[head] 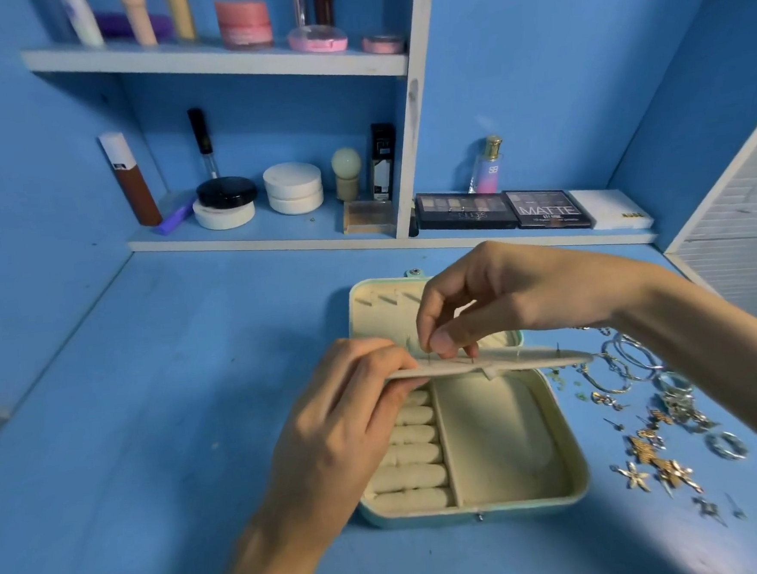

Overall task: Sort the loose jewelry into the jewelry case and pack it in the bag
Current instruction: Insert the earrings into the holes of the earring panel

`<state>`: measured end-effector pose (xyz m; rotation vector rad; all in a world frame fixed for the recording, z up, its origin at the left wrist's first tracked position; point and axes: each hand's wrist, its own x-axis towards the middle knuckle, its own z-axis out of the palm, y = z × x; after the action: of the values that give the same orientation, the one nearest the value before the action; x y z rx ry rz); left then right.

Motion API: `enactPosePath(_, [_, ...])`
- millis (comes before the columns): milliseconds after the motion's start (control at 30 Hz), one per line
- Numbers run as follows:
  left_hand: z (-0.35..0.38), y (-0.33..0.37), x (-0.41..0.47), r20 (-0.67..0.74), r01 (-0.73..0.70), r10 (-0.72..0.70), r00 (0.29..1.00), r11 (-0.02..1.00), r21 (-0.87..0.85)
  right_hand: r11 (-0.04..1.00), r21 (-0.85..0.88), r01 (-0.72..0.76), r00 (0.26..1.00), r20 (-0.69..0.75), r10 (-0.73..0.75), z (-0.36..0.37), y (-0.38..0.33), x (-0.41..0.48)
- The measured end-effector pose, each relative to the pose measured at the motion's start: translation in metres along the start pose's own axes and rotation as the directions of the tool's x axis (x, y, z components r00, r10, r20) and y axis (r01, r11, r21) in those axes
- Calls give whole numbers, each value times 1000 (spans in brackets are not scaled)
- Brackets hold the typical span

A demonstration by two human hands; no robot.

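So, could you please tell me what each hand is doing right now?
Left hand: gripping the left end of the earring panel.
Right hand: pinching what looks like an earring post on that panel.

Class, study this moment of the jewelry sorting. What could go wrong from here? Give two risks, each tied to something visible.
1. The right hand pinches a thin post on the earring panel, which the left hand holds over the open jewelry case; a tiny piece could slip and drop.
2. The right forearm hangs over the loose jewelry on the table; drawing back might sweep or tangle it.
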<state>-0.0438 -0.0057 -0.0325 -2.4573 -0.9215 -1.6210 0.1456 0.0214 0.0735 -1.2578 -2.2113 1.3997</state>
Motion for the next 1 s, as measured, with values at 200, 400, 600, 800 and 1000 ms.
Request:
enactPosePath(200, [0, -1, 0, 5, -6, 6, 1000, 1000, -1, 1000, -22, -12, 1000, 10, 12, 0, -3, 1])
enactPosePath(400, [2, 0, 0, 15, -10, 11, 1000, 1000, -20, 996, -90, -5, 1000, 20, 7, 0, -7, 1])
enactPosePath(600, [2, 0, 1, 20, -16, 17, 1000, 1000, -17, 992, -126, -7, 999, 47, 13, -2, -11, 3])
enactPosePath(800, [3, -1, 0, 8, -19, 19, 1000, 1000, -2, 988, -149, -36, 995, 87, 50, -4, -16, 7])
enactPosePath(1000, [3, -1, 0, 3, -28, 28, 1000, 1000, 9, 991, -132, -33, 998, 54, 40, -2, -12, 8])
